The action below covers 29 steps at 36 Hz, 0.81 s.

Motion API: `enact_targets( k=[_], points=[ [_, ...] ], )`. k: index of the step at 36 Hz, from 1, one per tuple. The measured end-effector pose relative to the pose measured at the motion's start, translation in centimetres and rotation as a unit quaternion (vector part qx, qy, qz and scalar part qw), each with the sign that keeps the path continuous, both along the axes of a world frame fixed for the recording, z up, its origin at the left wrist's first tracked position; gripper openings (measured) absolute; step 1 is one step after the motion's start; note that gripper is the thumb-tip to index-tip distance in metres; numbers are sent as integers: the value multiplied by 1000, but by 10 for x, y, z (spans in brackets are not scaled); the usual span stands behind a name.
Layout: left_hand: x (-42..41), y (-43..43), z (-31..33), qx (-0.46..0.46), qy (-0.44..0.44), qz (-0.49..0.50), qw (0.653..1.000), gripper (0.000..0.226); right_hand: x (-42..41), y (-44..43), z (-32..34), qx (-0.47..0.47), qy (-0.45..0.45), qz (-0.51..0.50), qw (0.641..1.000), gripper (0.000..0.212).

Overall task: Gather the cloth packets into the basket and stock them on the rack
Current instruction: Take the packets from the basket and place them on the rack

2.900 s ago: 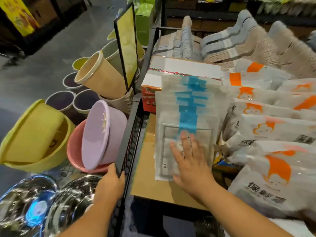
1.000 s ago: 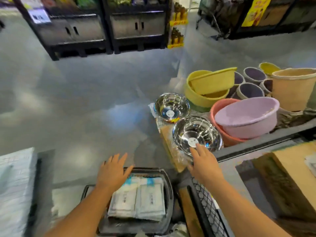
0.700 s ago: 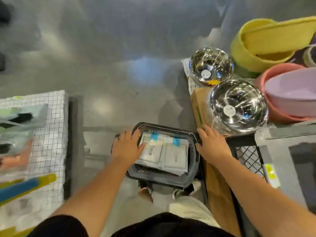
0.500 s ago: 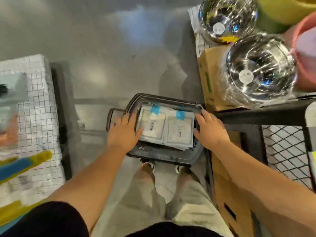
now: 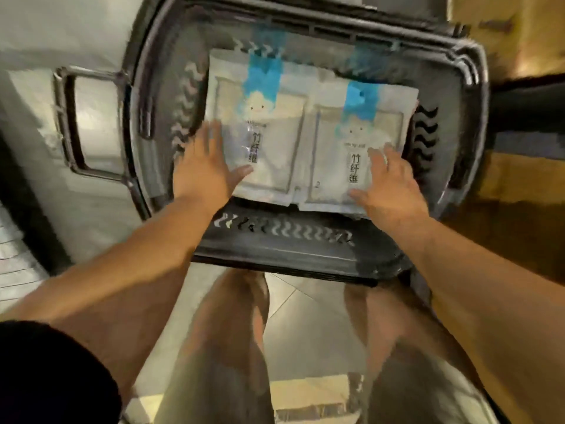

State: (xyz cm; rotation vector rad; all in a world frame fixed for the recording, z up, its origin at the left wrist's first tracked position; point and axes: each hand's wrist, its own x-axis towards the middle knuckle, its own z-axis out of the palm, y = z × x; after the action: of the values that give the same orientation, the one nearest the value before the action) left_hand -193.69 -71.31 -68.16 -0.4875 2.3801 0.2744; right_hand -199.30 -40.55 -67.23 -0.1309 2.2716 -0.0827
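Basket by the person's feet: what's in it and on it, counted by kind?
Basket: 1
Cloth packets: 2 showing on top, side by side
Hands: 2, left hand and right hand, resting on the packets
Total: 5

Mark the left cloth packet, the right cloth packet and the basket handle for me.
left cloth packet [image 5: 266, 139]: head view, centre of its printed front.
right cloth packet [image 5: 347, 142]: head view, centre of its printed front.
basket handle [image 5: 65, 123]: head view, outer bar of the loop.

Two white, blue-banded cloth packets [image 5: 275, 139] flat side by side inside the dark slotted basket [image 5: 293, 240].
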Motion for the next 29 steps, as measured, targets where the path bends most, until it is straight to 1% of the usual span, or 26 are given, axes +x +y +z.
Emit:
enact_targets(
  k=[3,6,8,9,10,11,12,14,15,16,17,18,20,22,26,29],
  points=[
    [1,8,-23,-4,19,59,998,110,9,-5,-22,-24,50,-122,991,107],
    [-2,13,-30,-23,48,132,990,124,9,-10,-31,-40,81,-251,964,132],
    [-3,18,-27,-30,83,186,979,126,6,-12,-30,-30,93,-284,954,140],
    [-4,21,-24,-32,98,199,975,124,5,-13,-28,-21,108,-293,950,139],
    [-3,23,-21,-26,113,213,970,117,4,-13,-25,-17,123,-307,944,134],
    [-1,23,-20,-9,129,236,963,104,2,-13,-20,-20,135,-328,935,125],
    [0,24,-17,20,147,266,952,87,1,-11,-16,-25,142,-347,927,110],
    [4,23,-6,74,178,311,931,48,-2,-5,-6,-34,140,-366,919,69],
    [6,23,2,84,185,312,928,35,-4,-2,0,-48,134,-369,919,51],
    [8,23,13,86,183,301,932,27,-5,1,8,-70,129,-371,917,39],
    [10,24,24,84,172,283,940,22,-6,3,19,-96,121,-376,914,31],
    [12,24,37,80,158,267,947,21,-6,5,31,-121,111,-381,910,28],
    [16,24,67,69,133,241,959,22,-5,9,62,-162,83,-386,904,30],
    [22,23,98,71,122,236,962,25,-4,13,99,-185,58,-389,901,31],
    [23,24,170,102,108,298,943,32,-4,14,182,-210,23,-421,882,32],
    [20,27,230,141,122,335,924,35,-3,13,249,-231,23,-403,885,26]
  ],
)
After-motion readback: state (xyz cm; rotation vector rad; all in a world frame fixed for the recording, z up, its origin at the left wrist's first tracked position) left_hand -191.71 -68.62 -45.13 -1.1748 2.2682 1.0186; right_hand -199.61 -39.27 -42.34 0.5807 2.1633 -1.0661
